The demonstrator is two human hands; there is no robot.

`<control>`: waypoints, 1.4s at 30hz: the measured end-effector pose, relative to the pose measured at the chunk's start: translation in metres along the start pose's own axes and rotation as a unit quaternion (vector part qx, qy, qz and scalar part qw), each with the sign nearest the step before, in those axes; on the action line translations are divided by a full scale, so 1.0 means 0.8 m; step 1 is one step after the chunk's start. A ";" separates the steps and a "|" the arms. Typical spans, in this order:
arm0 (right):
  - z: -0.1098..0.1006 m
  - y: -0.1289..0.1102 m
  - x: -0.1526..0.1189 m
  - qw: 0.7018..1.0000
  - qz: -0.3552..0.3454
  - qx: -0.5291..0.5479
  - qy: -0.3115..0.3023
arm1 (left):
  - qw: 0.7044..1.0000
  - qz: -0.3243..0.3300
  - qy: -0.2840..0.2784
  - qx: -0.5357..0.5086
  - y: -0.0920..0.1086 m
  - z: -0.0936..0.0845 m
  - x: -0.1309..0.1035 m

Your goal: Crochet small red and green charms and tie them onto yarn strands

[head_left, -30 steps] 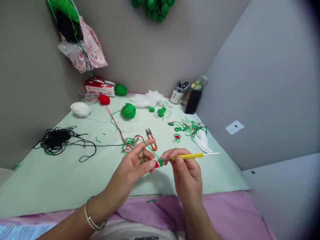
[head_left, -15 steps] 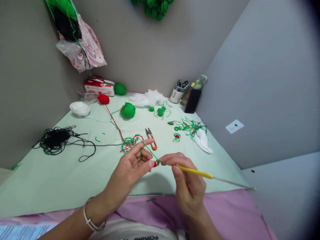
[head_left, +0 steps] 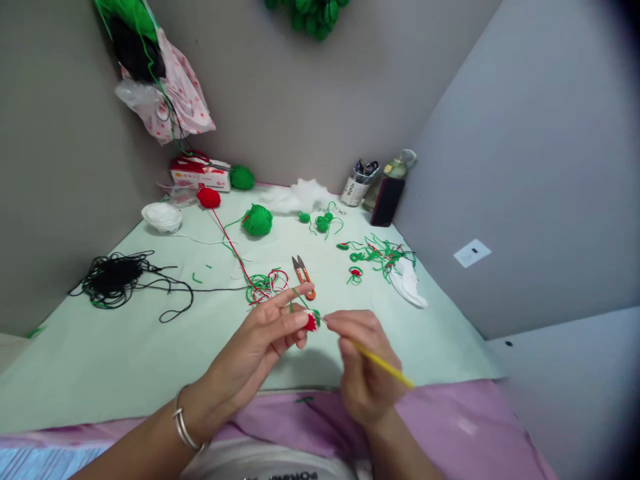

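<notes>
Between the thumb and fingers of my left hand point(head_left: 273, 330) is a small red, white and green crochet piece point(head_left: 312, 322). Green yarn point(head_left: 301, 298) runs over the raised left index finger down to the piece. My right hand point(head_left: 370, 367) grips a crochet hook point(head_left: 383, 363) by its yellow handle, and its metal tip meets the green edge of the piece. The hook's rear end is blurred. Just beyond the left fingertips lie orange-handled thread snips point(head_left: 304, 279) and a tangle of red, green and white yarn point(head_left: 265, 285).
Black yarn point(head_left: 113, 279) is heaped at the left, near a white ball point(head_left: 161, 218), a red ball point(head_left: 209, 198) and a green ball point(head_left: 257, 221). Yarn scraps point(head_left: 385, 257) and a white cloth point(head_left: 407, 283) lie right. A phone point(head_left: 388, 201) leans at the back.
My left hand has rolled over, so more of the piece's red face shows. My right hand has shifted slightly left, and the hook's handle now slants more steeply down.
</notes>
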State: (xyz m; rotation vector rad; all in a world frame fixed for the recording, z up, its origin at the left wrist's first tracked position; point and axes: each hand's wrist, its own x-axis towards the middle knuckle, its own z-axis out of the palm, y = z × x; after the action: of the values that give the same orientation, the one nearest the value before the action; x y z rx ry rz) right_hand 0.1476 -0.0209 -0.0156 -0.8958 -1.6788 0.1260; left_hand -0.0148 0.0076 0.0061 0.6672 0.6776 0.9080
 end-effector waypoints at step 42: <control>-0.003 -0.001 0.012 0.935 0.237 0.265 0.014 | 0.990 0.089 0.024 0.106 -0.009 0.003 0.006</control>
State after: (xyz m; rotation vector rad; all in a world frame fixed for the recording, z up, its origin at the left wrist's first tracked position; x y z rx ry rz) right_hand 0.1488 -0.0158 -0.0068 -0.8553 -1.2726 0.8493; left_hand -0.0071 0.0077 0.0009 0.9095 0.7733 1.0262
